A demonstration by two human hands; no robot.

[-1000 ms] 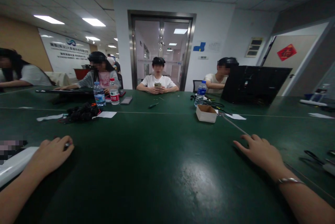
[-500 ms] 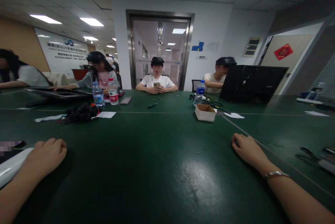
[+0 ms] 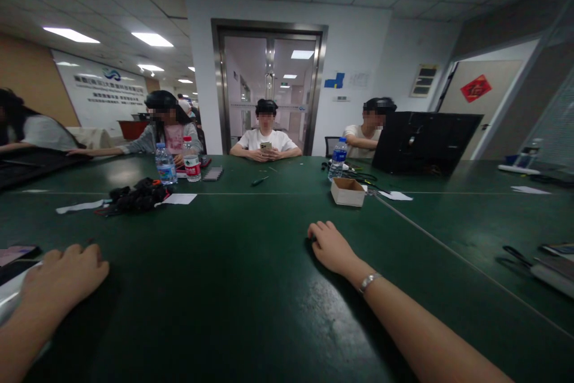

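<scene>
The right grip [image 3: 332, 247] curls over the green counter [image 3: 215, 293]; the left grip [image 3: 65, 274] curls too, and I cannot tell whether either holds anything. Near the right, farther out, sits an open cardboard box [image 3: 348, 195], likely light, crushable, best pinched by opposite walls.

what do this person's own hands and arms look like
The bare left hand and bare right hand wear no gloves, and no sleeves show. A shiny silver-coloured, metal-looking bracelet circles the right wrist; none shows on the left.
</scene>
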